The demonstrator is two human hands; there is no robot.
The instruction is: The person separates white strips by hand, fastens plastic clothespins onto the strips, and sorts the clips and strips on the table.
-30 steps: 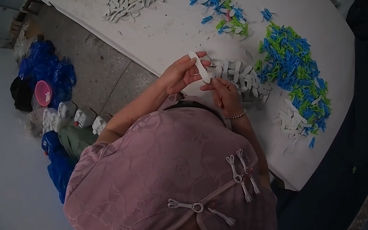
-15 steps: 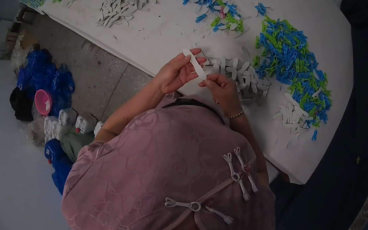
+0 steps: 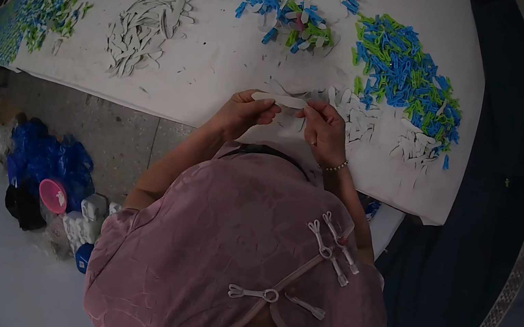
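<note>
A flat white strip point(image 3: 281, 100) with a rounded end stretches level between my two hands, just over the near edge of the table. My left hand point(image 3: 247, 112) pinches its left part, thumb on top. At the other end, the fingertips of my right hand point(image 3: 324, 132) are closed on it. Similar pale strips lie in a loose pile point(image 3: 358, 119) just beyond and right of my right hand. A smaller heap of white pieces point(image 3: 416, 148) sits farther right, beside a large pile of blue and green plastic clips point(image 3: 400, 62).
More clips, mixed with white pieces point(image 3: 278, 7), lie at the table's far middle. Grey-white strips point(image 3: 137, 39) are heaped to the left, with small clips point(image 3: 58, 12) at the far left. Blue bags point(image 3: 51, 159) and a pink basin point(image 3: 53, 196) stand on the floor.
The strip has turned from slanting to nearly level. Both hands are lower in view, and the right hand has closed in around its end. The whole view has shifted.
</note>
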